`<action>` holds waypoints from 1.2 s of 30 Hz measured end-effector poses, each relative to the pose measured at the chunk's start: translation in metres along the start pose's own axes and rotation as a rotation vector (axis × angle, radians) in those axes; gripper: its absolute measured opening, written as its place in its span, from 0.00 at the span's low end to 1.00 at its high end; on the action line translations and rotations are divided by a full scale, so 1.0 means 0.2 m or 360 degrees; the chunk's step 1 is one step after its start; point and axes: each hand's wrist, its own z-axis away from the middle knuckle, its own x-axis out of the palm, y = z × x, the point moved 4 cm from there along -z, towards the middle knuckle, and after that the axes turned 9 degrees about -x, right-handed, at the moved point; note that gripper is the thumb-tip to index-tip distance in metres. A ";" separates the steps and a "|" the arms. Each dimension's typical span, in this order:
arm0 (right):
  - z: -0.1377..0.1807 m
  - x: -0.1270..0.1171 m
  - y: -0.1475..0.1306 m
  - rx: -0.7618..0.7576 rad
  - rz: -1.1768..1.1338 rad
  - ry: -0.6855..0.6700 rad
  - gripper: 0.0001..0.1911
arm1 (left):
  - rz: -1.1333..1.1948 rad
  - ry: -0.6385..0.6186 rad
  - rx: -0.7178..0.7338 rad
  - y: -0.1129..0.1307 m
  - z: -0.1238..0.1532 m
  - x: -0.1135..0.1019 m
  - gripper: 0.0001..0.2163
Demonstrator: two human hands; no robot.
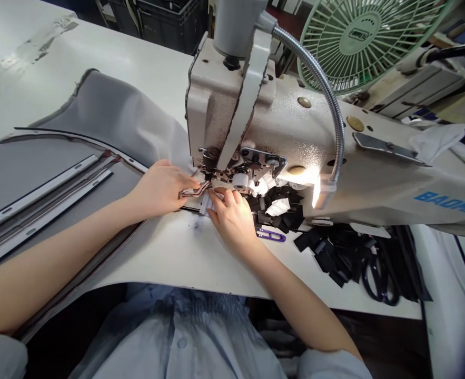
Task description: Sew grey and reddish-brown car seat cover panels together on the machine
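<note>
My left hand (159, 187) is closed on the edge of a large grey fabric panel (114, 108), just left of the needle area of a sewing machine (212, 121). Layered edges of that panel show beyond the fingertips. White strips with small slots (78, 202) run along the panel to the left. Close under the presser foot, my right hand (234, 213) has its fingers bent down at the fabric edge. A small pale strip (205, 204) lies by its thumb. Whether the right fingers pinch anything is hidden.
Purple thread snips (270, 235) lie right of my right hand. Many black fabric pieces (330, 255) and dark-handled scissors (378, 281) rest below the machine arm. A lit lamp (325, 192) hangs there, with a green fan (360, 34) behind. Black crates (169, 21) stand beyond the white table (149, 50).
</note>
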 end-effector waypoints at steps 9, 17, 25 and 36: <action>-0.02 0.02 0.00 0.0016 -0.0073 -0.0006 0.22 | -0.0084 0.0003 0.0047 0.01 0.02 0.00 0.15; -0.03 0.03 -0.02 0.0086 -0.0120 -0.0008 0.19 | -0.0048 0.0017 0.0018 0.02 0.02 -0.01 0.13; -0.01 0.02 0.00 0.0049 -0.0106 0.0135 0.16 | -0.0224 -0.0003 0.0204 0.09 0.07 -0.03 0.12; -0.01 0.02 0.00 0.0044 -0.0101 0.0206 0.13 | -0.0338 -0.0003 0.0366 0.15 0.09 0.01 0.11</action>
